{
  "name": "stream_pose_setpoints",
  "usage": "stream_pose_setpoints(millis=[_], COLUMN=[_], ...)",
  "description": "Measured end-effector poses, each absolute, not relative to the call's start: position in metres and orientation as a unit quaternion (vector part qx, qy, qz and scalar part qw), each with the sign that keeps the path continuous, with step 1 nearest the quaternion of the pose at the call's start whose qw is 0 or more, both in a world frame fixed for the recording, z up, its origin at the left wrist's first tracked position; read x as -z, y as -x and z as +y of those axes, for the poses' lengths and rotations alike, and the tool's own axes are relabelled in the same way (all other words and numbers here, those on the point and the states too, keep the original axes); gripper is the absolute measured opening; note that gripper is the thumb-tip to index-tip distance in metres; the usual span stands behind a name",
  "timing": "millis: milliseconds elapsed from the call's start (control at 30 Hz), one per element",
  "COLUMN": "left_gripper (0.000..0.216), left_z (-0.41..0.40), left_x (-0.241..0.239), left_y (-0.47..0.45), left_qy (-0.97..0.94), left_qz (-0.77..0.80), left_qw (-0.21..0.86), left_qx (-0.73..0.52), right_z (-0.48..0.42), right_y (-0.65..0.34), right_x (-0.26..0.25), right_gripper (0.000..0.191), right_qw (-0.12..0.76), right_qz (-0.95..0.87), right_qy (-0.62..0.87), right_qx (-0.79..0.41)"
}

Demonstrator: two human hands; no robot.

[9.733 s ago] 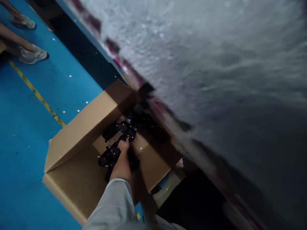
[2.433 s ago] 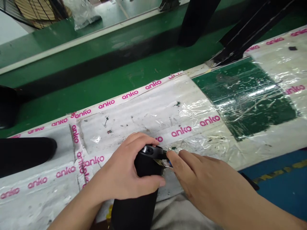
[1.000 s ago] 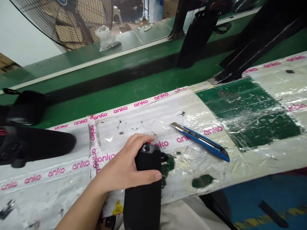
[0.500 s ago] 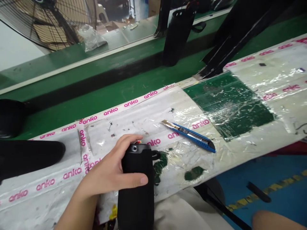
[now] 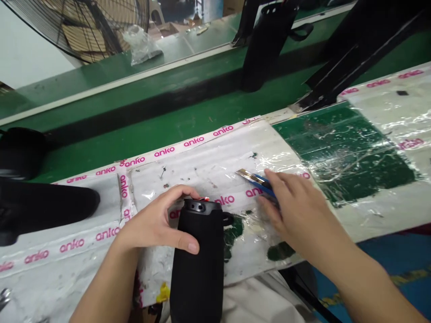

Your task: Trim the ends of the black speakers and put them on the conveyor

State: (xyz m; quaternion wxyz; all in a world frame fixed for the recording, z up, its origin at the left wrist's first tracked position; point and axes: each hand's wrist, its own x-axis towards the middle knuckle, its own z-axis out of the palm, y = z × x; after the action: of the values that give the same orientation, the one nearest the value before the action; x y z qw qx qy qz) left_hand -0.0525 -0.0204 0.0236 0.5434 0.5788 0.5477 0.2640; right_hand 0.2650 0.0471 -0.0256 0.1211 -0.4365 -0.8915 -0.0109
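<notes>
My left hand is wrapped round the upper part of a black cylindrical portable speaker, thumb across its front and fingers behind the top. The speaker stands upright at the near table edge, its fabric strap loop on the right side. Bits of red and white, perhaps wires, show behind its top rim. On the right, my right hand has its thumb and fingers closed on a blue utility knife, which lies on the table with its metal tip pointing left. The palm hides the knife's rear end.
Another black speaker lies at the left of the paper-covered table. Behind it runs a green conveyor belt bearing a black speaker with a strap. A black metal post rises at the right. A fan stands far left.
My right hand has come in from the lower right and closed on the utility knife. The speaker in my left hand has turned slightly, showing two holes at its top instead of one.
</notes>
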Motion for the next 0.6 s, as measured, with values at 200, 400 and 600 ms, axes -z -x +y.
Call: stream_pose_setpoints(millis=[200, 400, 600], left_gripper=[0.072, 0.055, 0.056], left_z=[-0.021, -0.020, -0.023], left_x=[-0.025, -0.020, -0.010], left_y=[0.048, 0.035, 0.027], left_qy=[-0.579, -0.608, -0.582], left_qz=[0.551, 0.507, 0.481], left_qw=[0.538, 0.522, 0.562], left_qx=[-0.267, -0.317, -0.337], right_z=[0.047, 0.018, 0.015], right_y=[-0.261, -0.243, -0.238], right_x=[0.012, -0.035, -0.029], right_gripper=[0.035, 0.023, 0.042], right_qw=[0.148, 0.127, 0.065], right_qz=[-0.888, -0.928, -0.965], right_qy=[0.435, 0.319, 0.245], right_qx=[0.012, -0.148, -0.066])
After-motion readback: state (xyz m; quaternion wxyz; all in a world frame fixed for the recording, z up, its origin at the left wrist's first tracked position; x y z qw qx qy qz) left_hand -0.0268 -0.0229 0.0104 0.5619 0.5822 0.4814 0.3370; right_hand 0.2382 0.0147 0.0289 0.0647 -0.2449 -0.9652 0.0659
